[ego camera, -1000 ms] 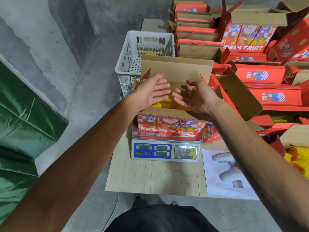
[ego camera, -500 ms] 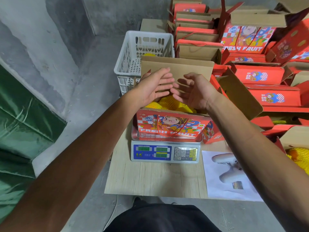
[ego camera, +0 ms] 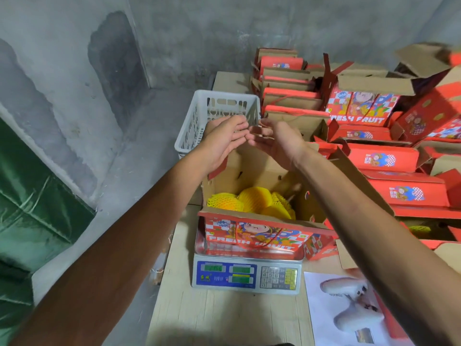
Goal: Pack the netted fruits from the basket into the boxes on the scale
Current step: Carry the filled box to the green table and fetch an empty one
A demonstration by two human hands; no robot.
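An open red "FRESH FRUIT" box (ego camera: 249, 236) stands on the pan of the digital scale (ego camera: 247, 275). Several yellow netted fruits (ego camera: 249, 201) lie inside it. The box's far cardboard flap (ego camera: 252, 166) stands upright. My left hand (ego camera: 224, 138) and my right hand (ego camera: 279, 146) are raised at that flap's top edge, fingers mostly straight, fingertips meeting. My right fingers touch the edge; a grip is not plain. Behind the box stands the white slotted basket (ego camera: 212, 116), its contents hidden by my hands.
The scale sits on a pale wooden table (ego camera: 224, 315) with a printed sheet (ego camera: 349, 308) at its right. Stacks of red boxes (ego camera: 386, 158) fill the right side, one open with netted fruit (ego camera: 421, 229). A green tarp (ego camera: 37, 196) and concrete wall are on the left.
Both hands have lifted from over the box's opening up to the far flap's top edge and drawn together. The fruits in the box are now uncovered.
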